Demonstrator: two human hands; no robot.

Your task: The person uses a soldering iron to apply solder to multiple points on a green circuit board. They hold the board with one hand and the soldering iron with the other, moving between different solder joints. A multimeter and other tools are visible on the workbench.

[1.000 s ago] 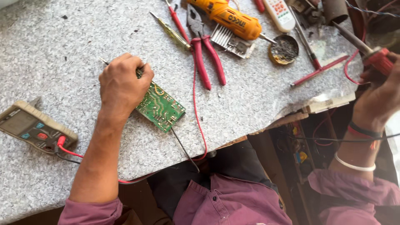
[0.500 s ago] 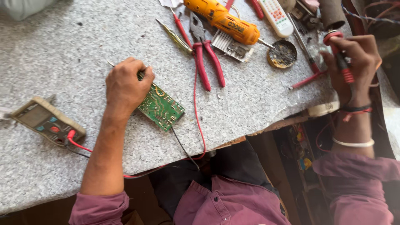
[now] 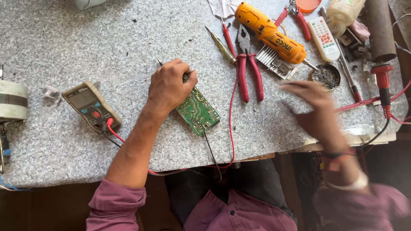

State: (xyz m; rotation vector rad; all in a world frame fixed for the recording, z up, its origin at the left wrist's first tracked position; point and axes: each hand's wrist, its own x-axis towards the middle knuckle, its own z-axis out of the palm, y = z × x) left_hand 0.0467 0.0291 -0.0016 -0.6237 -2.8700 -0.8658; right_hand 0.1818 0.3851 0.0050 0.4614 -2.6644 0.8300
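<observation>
One circuit board, one multimeter

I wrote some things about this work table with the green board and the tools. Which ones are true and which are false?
1. The left hand rests on the green circuit board. True.
2. The right hand grips the red-handled pliers. False: the pliers lie alone on the table, and the blurred right hand is beside them, holding nothing that shows.
3. The multimeter lies to the left of the board. True.
4. The orange power screwdriver stands upright. False: it lies flat on the table.
5. A red lead is plugged into the multimeter. True.
</observation>
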